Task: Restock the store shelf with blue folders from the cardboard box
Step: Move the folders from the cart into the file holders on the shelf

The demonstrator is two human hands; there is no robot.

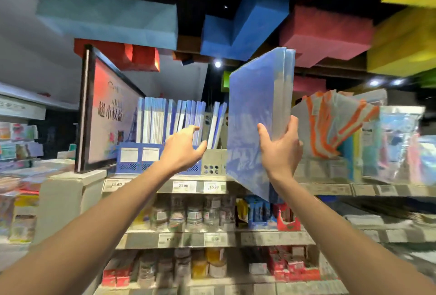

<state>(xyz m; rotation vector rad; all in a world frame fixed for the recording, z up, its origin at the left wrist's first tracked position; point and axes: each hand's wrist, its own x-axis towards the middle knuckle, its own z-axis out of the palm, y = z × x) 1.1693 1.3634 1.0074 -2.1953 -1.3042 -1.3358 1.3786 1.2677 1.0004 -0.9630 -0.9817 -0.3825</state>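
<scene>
My right hand (282,147) grips a small stack of translucent blue folders (254,115) by its right edge, held upright in the air in front of the top shelf (236,187). A row of blue folders (169,122) stands on that shelf in a blue file holder (139,161) and a grey file holder (215,161). My left hand (182,148) reaches into that row, fingers spread against the standing folders near the gap between the two holders. The cardboard box is out of view.
A framed sign (106,110) stands at the shelf's left end. Plastic pouches with orange trim (335,122) and clear packs (398,146) fill the shelf to the right. Jars (193,214) and small boxes sit on lower shelves. Coloured blocks hang overhead.
</scene>
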